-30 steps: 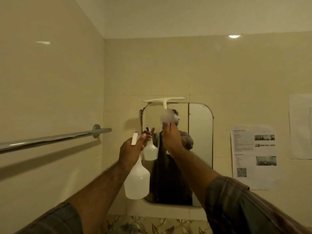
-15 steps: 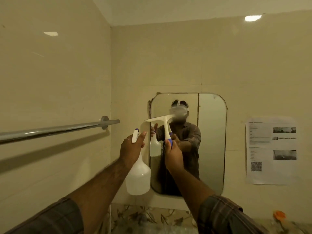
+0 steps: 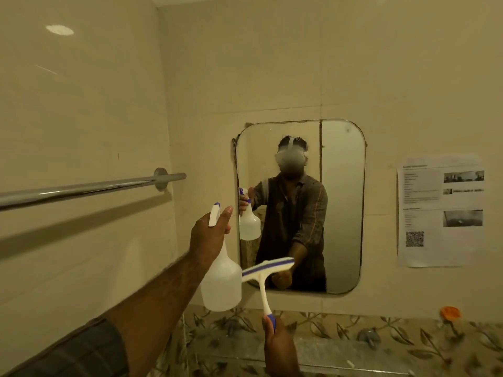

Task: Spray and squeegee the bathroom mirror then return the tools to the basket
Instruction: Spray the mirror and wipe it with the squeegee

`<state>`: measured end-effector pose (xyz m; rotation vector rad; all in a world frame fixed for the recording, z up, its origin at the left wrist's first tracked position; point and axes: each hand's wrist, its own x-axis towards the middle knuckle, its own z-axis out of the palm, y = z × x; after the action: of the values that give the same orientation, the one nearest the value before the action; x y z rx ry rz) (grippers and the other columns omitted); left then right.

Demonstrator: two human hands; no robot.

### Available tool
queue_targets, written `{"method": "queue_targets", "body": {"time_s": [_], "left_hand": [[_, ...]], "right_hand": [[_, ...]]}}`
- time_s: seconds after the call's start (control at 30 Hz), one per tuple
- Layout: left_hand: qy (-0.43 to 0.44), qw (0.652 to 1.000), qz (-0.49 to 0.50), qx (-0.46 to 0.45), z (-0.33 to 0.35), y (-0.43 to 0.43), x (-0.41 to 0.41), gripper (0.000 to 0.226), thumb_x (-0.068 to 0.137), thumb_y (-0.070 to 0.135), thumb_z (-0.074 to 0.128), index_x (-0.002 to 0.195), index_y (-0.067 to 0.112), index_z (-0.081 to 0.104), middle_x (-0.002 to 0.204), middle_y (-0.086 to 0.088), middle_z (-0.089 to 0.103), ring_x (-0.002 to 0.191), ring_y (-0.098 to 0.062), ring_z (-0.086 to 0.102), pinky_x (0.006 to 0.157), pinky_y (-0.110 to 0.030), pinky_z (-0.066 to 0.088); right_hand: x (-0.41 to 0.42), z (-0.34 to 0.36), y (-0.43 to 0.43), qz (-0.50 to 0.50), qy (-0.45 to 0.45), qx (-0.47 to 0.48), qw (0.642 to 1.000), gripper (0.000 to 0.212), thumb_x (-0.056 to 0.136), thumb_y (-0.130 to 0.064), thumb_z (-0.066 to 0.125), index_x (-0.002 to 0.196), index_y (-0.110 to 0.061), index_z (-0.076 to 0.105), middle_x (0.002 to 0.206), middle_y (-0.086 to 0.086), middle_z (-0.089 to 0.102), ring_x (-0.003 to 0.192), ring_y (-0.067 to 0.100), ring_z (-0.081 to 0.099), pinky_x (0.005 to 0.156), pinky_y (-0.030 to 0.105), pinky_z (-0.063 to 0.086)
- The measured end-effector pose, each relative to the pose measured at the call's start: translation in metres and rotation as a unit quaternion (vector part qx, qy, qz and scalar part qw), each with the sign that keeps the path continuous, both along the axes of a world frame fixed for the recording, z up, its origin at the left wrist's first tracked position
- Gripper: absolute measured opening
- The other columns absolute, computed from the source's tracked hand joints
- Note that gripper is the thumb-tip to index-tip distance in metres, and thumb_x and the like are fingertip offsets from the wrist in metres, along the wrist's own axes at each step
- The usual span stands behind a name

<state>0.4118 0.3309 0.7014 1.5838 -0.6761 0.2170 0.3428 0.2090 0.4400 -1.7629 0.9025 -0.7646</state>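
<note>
A rounded rectangular mirror [image 3: 340, 202] hangs on the cream tiled wall ahead. My left hand [image 3: 208, 235] grips the neck of a translucent white spray bottle [image 3: 221, 281] with a white and purple trigger head, held up left of the mirror. My right hand [image 3: 276, 341] holds the purple-tipped handle of a white squeegee [image 3: 265, 270]. Its blade lies tilted across the mirror's lower left corner. The mirror reflects a person in a dark shirt with both tools. No basket is in view.
A chrome towel bar [image 3: 81, 190] juts from the left wall at chest height. A printed paper sheet [image 3: 441, 210] is stuck to the wall right of the mirror. Below runs a leaf-patterned tile band [image 3: 381, 336], with a small orange object [image 3: 450, 312] at the right.
The squeegee has been drawn down from the mirror's top edge to its lower left corner, my right hand dropping with it. The view tilted downward. My left hand kept the bottle raised.
</note>
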Motion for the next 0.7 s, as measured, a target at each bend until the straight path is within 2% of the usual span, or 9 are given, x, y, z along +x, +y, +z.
{"method": "queue_targets", "body": {"time_s": [0.1,0.23,0.33,0.4,0.5,0.6,0.7], "left_hand": [[-0.003,1.0,0.005,0.002,-0.006,0.004,0.001,0.05,0.092,0.05,0.052,0.091,0.002,0.067,0.083,-0.015,0.07,0.074,-0.022,0.061,0.079,-0.035,0.05],[-0.014,1.0,0.013,-0.004,-0.005,0.012,0.001,0.05,0.092,0.051,0.054,0.081,0.004,0.067,0.077,-0.012,0.07,0.069,-0.02,0.06,0.072,-0.031,0.046],[-0.014,1.0,0.018,-0.003,0.003,0.016,0.001,0.052,0.092,0.053,0.053,0.073,0.006,0.065,0.071,-0.01,0.067,0.065,-0.019,0.058,0.066,-0.029,0.044],[-0.007,1.0,0.009,0.001,0.011,0.018,0.0,0.053,0.092,0.052,0.053,0.066,0.007,0.064,0.066,-0.01,0.066,0.063,-0.021,0.058,0.067,-0.031,0.044],[0.0,1.0,-0.011,0.003,0.023,0.015,-0.004,0.052,0.09,0.051,0.058,0.059,0.009,0.06,0.054,-0.006,0.06,0.053,-0.019,0.056,0.062,-0.03,0.045],[0.002,1.0,-0.026,-0.005,0.03,0.009,-0.008,0.049,0.09,0.049,0.059,0.06,0.011,0.061,0.05,-0.003,0.058,0.048,-0.017,0.055,0.058,-0.028,0.046],[0.011,0.998,-0.055,-0.019,0.033,0.005,-0.007,0.049,0.089,0.051,0.059,0.062,0.011,0.065,0.053,-0.004,0.062,0.052,-0.017,0.06,0.063,-0.029,0.049]], "right_hand": [[-0.003,-0.013,0.005,-0.017,0.024,0.026,0.999,0.036,0.097,-0.051,0.046,0.11,-0.024,0.065,0.086,0.0,0.067,0.091,0.022,0.067,0.079,0.03,0.051],[-0.016,-0.004,0.011,-0.021,0.054,0.04,0.998,0.04,0.099,-0.05,0.043,0.111,-0.018,0.064,0.104,0.006,0.071,0.098,0.023,0.066,0.084,0.03,0.049],[-0.03,0.02,0.016,-0.039,0.047,0.038,0.997,0.043,0.101,-0.047,0.041,0.11,-0.013,0.065,0.092,0.003,0.068,0.09,0.02,0.064,0.078,0.029,0.049],[-0.037,0.055,0.016,-0.046,-0.022,0.004,0.999,0.038,0.101,-0.044,0.039,0.102,-0.016,0.065,0.079,-0.004,0.062,0.077,0.017,0.062,0.069,0.03,0.049],[-0.044,0.137,0.008,-0.013,-0.154,-0.045,0.987,0.034,0.101,-0.046,0.037,0.088,-0.026,0.061,0.073,-0.005,0.063,0.067,0.01,0.062,0.061,0.03,0.052],[-0.047,0.228,-0.005,0.041,-0.269,-0.054,0.961,0.033,0.101,-0.047,0.039,0.099,-0.024,0.063,0.081,-0.004,0.067,0.073,0.009,0.064,0.068,0.03,0.054],[-0.041,0.295,-0.016,0.057,-0.312,-0.094,0.944,0.032,0.102,-0.042,0.041,0.116,-0.018,0.056,0.097,0.006,0.069,0.084,0.018,0.068,0.079,0.036,0.058]]}}
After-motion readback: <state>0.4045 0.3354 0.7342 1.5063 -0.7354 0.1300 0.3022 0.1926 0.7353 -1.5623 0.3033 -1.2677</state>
